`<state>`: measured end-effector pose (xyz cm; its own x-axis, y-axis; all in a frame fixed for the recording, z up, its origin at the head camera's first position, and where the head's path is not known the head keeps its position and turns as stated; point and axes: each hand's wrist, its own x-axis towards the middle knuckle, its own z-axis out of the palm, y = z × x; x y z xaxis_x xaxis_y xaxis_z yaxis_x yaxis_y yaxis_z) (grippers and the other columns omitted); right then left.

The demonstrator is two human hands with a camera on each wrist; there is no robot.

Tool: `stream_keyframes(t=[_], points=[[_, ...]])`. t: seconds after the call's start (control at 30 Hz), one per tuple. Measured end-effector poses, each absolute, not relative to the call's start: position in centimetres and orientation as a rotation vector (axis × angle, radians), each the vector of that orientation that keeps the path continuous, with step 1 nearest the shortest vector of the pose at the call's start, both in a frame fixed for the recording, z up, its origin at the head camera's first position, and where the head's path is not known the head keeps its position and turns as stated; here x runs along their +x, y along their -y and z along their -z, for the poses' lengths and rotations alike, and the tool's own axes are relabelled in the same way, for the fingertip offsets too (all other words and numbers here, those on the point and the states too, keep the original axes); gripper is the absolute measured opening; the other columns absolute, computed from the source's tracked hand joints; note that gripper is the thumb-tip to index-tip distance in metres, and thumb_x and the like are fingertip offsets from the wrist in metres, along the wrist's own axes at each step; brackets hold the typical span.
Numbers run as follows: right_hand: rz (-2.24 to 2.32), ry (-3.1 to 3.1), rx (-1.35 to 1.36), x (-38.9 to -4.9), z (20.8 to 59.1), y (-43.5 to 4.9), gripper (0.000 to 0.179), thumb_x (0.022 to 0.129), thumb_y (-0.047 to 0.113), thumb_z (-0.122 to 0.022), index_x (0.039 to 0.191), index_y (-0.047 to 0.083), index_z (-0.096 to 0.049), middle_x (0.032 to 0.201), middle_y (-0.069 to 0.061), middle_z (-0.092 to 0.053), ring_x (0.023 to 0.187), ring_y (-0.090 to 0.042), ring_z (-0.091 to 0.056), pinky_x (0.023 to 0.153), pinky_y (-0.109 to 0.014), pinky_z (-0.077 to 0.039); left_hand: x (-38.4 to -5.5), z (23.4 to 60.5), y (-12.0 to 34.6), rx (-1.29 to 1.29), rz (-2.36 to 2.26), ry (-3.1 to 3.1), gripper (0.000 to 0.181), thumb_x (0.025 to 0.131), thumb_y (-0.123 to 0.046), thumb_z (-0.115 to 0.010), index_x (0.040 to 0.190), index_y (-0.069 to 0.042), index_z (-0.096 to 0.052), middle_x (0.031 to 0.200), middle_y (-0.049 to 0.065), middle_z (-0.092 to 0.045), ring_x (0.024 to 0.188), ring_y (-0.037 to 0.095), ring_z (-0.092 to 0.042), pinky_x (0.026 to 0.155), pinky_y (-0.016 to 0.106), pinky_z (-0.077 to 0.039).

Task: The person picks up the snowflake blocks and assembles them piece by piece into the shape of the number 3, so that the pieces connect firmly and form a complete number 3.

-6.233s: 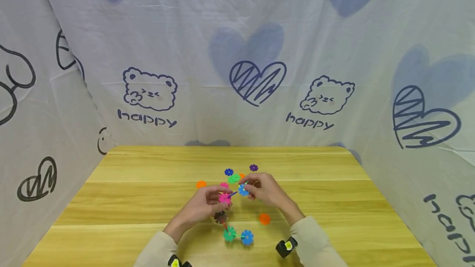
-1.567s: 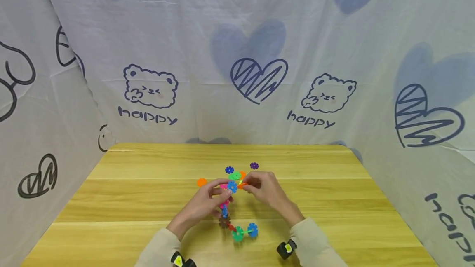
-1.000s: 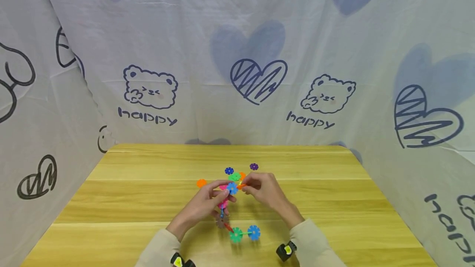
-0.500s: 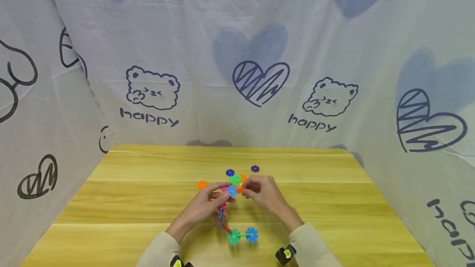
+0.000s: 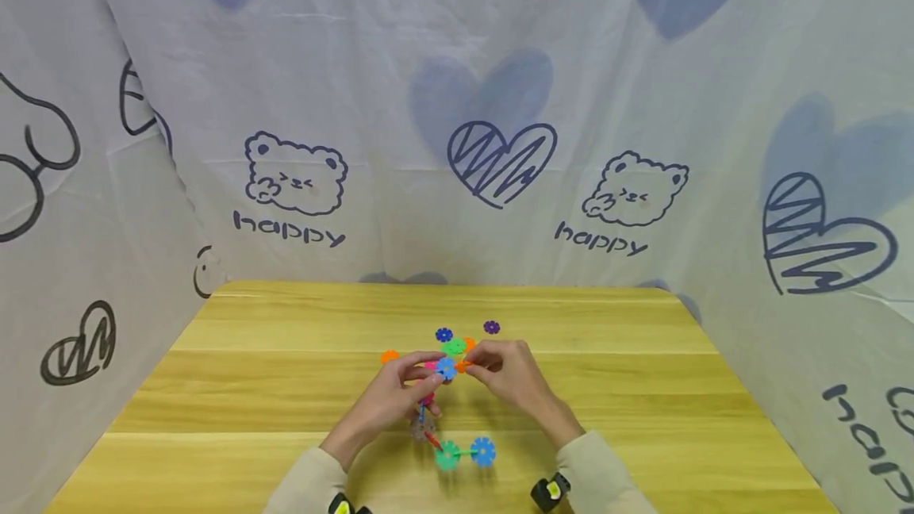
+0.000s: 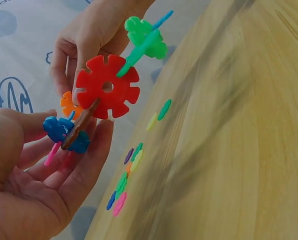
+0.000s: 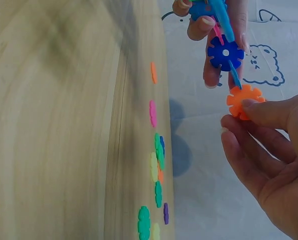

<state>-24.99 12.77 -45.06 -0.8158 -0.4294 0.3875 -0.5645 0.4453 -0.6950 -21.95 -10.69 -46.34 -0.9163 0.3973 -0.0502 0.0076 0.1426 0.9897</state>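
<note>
My left hand [image 5: 389,395] holds a chain of slotted plastic snowflake discs in its fingers. The chain hangs down past a red disc [image 6: 95,82] to a green disc [image 5: 447,462] and a blue disc [image 5: 483,444] at its lower end. At the upper end, a dark blue disc [image 7: 215,56] carries a light blue disc [image 7: 234,75], seen edge-on in the right wrist view. Between thumb and fingers, my right hand [image 5: 517,375] pinches an orange disc [image 7: 236,98]. Its rim meets the light blue disc's edge; how deeply the slots engage cannot be told.
Loose discs lie on the wooden table [image 5: 607,387] beyond the hands: a purple one [image 5: 492,327], a dark blue one [image 5: 444,335], an orange one [image 5: 389,356], and several green, yellow and pink ones. A printed cloth [image 5: 385,205] hangs behind and at both sides.
The blue disc from the right hand has joined the chain's upper end. The orange disc at the front right left the table, and the right hand holds an orange disc against the chain.
</note>
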Motion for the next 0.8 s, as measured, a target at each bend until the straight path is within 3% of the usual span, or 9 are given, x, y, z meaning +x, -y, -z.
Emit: stream_keyframes(t=[0.43,0.63,0.8], points=[[-1.313,2.504,0.874,-24.82,45.21,-12.76,0.004,0.089,0.003,-0.079,0.093,0.004,-0.080,0.089,-0.010,-0.080,0.077,-0.017,-0.076,0.070,-0.021,-0.060,-21.90,46.50,10.67,0.412,-1.841,-2.121,0.051,0.105,-0.027,-0.062,0.151,-0.008,-0.050,0.132,0.028,-0.066,0.088,0.031,-0.077,0.054,0.022,-0.048],[-1.354,2.505,0.866,-24.69,44.92,-12.50,0.005,0.087,-0.001,-0.079,0.090,0.004,-0.081,0.086,-0.012,-0.079,0.073,-0.021,-0.076,0.068,-0.018,-0.059,-21.88,46.63,10.63,0.401,-1.884,-2.094,0.049,0.106,-0.017,-0.060,0.151,-0.002,-0.049,0.133,0.031,-0.064,0.083,0.026,-0.076,0.065,0.032,-0.062],[-1.349,2.502,0.890,-24.65,44.77,-12.43,0.002,0.087,0.001,-0.080,0.086,0.001,-0.080,0.082,-0.011,-0.079,0.070,-0.019,-0.075,0.066,-0.018,-0.058,-21.94,46.48,10.37,0.408,-1.880,-2.152,0.047,0.105,-0.014,-0.060,0.149,0.002,-0.051,0.130,0.029,-0.067,0.080,0.029,-0.076,0.071,0.038,-0.064]])
